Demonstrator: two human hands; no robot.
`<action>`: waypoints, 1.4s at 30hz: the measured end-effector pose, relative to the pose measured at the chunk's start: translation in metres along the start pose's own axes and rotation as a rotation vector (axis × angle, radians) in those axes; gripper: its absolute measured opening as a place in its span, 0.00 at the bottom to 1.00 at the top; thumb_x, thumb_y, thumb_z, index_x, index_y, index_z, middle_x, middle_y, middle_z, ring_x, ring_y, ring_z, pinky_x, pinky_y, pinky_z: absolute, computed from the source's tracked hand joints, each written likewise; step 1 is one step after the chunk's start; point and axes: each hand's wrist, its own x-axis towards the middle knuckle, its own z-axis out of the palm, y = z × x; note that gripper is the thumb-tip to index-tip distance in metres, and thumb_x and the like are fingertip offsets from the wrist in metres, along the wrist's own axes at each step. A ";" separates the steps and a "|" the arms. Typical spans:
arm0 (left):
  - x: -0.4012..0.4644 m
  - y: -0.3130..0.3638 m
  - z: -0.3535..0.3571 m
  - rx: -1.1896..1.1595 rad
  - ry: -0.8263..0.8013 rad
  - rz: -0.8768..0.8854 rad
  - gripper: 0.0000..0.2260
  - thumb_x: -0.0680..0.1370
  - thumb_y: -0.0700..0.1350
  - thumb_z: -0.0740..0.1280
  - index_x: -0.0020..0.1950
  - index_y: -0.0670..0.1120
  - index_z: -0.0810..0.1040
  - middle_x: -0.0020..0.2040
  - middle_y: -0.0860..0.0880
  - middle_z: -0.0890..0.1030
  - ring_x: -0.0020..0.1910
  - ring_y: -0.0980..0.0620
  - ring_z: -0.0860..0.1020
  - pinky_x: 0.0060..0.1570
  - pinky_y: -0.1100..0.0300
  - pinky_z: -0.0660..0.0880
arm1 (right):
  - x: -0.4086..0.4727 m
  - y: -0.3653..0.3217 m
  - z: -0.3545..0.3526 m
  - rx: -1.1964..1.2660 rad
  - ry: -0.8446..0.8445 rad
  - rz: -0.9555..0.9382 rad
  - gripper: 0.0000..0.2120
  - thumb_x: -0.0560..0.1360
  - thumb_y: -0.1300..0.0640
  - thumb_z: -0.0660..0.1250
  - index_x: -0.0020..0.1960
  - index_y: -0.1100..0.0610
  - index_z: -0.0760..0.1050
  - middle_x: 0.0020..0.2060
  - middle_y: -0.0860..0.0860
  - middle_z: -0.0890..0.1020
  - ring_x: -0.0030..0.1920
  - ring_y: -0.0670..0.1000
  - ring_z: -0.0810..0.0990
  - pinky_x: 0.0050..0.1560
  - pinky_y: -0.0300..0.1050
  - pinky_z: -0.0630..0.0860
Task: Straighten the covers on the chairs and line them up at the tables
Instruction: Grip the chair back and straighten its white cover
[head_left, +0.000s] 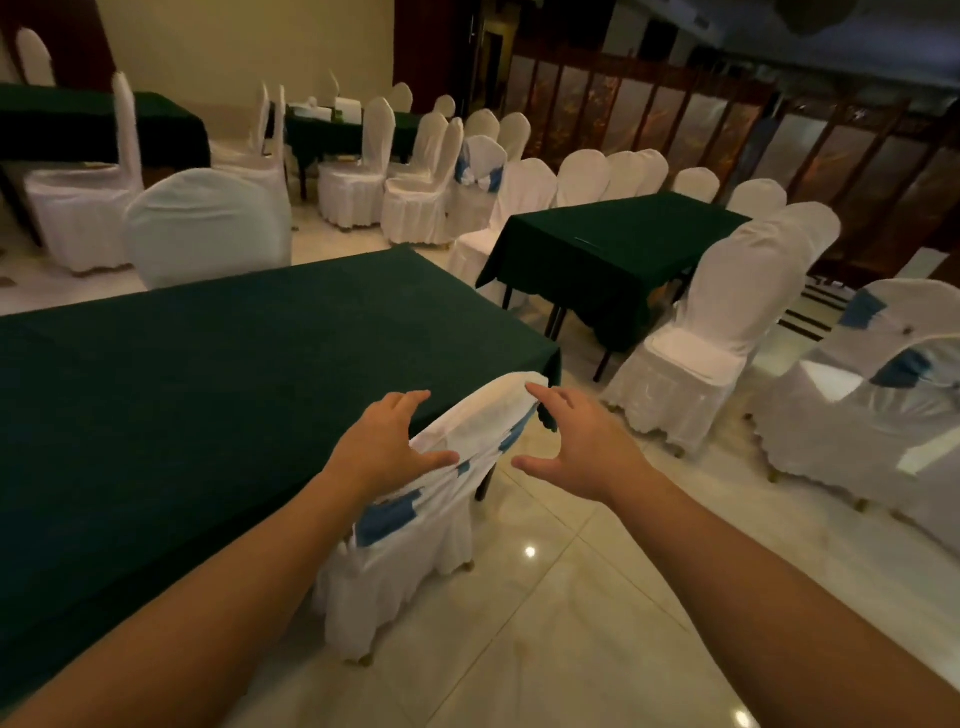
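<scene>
Where the near green table (182, 395) ends on the right, a white chair (415, 525) with a blue sash (384, 519) is pushed in close, so its seat is hidden under the cloth. Its top is flanked by both hands. The left hand (387, 447) is laid on the cover with fingers spread wide. The right hand (576, 441) is held open too, fingertips at the top edge; a touch cannot be told. More covered chairs (727, 322) are seen on the right, some cut off.
</scene>
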 end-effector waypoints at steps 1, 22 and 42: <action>0.013 0.000 0.004 0.008 0.002 -0.022 0.46 0.63 0.73 0.72 0.76 0.58 0.60 0.75 0.51 0.66 0.68 0.48 0.70 0.61 0.47 0.74 | 0.019 0.009 0.002 0.008 0.000 -0.017 0.47 0.67 0.31 0.74 0.78 0.38 0.53 0.76 0.48 0.65 0.71 0.54 0.68 0.63 0.56 0.75; 0.089 0.022 0.094 0.197 0.094 -0.657 0.39 0.67 0.61 0.77 0.74 0.58 0.64 0.65 0.52 0.73 0.61 0.49 0.71 0.58 0.49 0.74 | 0.269 0.161 0.088 -0.039 -0.471 -0.540 0.36 0.72 0.43 0.75 0.75 0.41 0.62 0.69 0.50 0.71 0.65 0.54 0.71 0.61 0.53 0.74; 0.071 0.007 0.110 0.354 0.093 -0.535 0.11 0.75 0.56 0.72 0.54 0.55 0.77 0.43 0.56 0.76 0.38 0.56 0.73 0.42 0.59 0.72 | 0.274 0.152 0.099 -0.137 -0.446 -0.628 0.14 0.78 0.58 0.70 0.50 0.42 0.67 0.43 0.46 0.76 0.41 0.47 0.75 0.38 0.41 0.71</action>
